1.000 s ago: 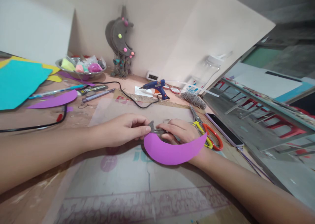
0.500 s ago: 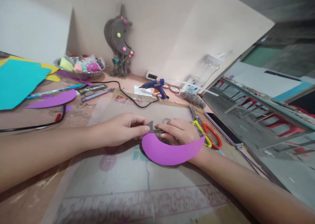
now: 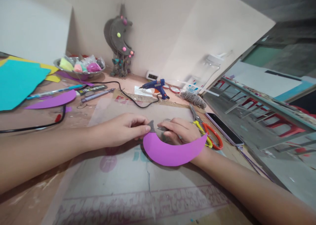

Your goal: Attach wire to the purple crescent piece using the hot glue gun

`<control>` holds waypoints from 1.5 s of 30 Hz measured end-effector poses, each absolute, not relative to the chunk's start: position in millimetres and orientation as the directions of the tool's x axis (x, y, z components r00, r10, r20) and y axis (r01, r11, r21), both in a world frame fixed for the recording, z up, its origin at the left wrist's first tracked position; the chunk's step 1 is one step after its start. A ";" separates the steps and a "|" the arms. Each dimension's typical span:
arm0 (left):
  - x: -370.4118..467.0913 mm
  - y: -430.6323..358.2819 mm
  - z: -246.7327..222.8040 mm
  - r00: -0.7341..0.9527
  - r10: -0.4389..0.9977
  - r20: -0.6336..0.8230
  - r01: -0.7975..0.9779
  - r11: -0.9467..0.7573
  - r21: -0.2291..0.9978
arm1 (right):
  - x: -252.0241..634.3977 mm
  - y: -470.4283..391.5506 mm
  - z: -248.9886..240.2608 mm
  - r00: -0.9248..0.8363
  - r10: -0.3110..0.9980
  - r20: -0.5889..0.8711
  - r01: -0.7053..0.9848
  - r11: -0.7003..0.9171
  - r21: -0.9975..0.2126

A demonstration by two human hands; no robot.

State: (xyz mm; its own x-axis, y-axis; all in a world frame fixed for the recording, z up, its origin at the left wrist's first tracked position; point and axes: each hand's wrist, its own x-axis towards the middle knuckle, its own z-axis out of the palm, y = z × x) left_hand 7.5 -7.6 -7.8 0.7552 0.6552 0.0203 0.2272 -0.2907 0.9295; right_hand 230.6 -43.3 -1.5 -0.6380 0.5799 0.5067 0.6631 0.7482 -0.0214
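Observation:
A purple paper crescent (image 3: 172, 155) hangs over the table mat with its horns upward. Grey yarn is wound round its left tip (image 3: 152, 126), and the thumb and fingers of my left hand (image 3: 129, 129) pinch that wound end. Just right of the tip, my right hand (image 3: 182, 131) has its fingers curled round grey yarn (image 3: 161, 128); a thin loop shows above the fingers. The crescent's right horn passes in front of my right wrist. Part of the yarn is hidden by the fingers.
Yellow-and-orange scissors (image 3: 206, 132) and a phone (image 3: 224, 129) lie right of my right hand. Behind are a blue glue gun (image 3: 154, 85), a grey yarn skein (image 3: 194, 99) and a decorated grey moon (image 3: 118, 37). A bowl of clay (image 3: 82, 74) and coloured paper (image 3: 22, 83) stand left.
My right hand's fingers have shifted slightly and sit a little farther from the wound tip. The crescent has moved slightly right; my left hand keeps its pinch.

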 end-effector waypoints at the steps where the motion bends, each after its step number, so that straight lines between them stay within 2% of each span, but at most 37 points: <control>1: 7.2 -7.8 -7.8 0.755 0.655 0.023 0.225 -0.291 0.930 | 230.8 -43.6 -0.7 -0.627 0.597 0.500 0.672 0.740 -0.041; 9: 6.5 -8.9 -6.0 0.758 0.651 0.038 0.214 -0.304 0.928 | 231.8 -42.9 1.0 -0.662 0.602 0.446 0.651 0.757 -0.055; 25: 7.0 -8.5 -8.3 0.778 0.626 0.048 0.191 -0.308 0.932 | 231.9 -41.3 -2.9 -0.667 0.581 0.466 0.628 0.775 -0.070; 28: 7.2 -8.5 -8.7 0.780 0.624 0.048 0.176 -0.293 0.940 | 231.8 -41.8 -1.9 -0.656 0.604 0.452 0.635 0.766 -0.102; 33: 7.3 -9.1 -5.4 0.762 0.648 0.020 0.227 -0.297 0.927 | 231.6 -42.0 -3.9 -0.536 0.707 0.461 0.698 0.678 -0.230; 36: 7.2 -9.3 -4.1 0.751 0.661 -0.011 0.278 -0.302 0.912 | 230.8 -41.8 -7.5 -0.404 0.799 0.446 0.688 0.587 -0.427; 40: 7.1 -8.5 -6.8 0.735 0.678 -0.005 0.290 -0.309 0.906 | 228.7 -42.7 -6.5 -0.305 0.896 0.324 0.586 0.445 -0.677; 45: 7.5 -9.6 -7.0 0.732 0.681 0.031 0.310 -0.374 0.874 | 223.9 -43.0 0.8 -0.320 0.933 0.164 0.529 0.320 -0.786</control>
State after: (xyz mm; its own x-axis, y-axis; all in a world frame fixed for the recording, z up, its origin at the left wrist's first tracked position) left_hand 7.5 -9.6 -7.0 0.7319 0.6807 0.0314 0.3103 -0.3739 0.8740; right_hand 223.9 -43.0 0.8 -0.3203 0.9330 0.1638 0.5289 0.3196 -0.7862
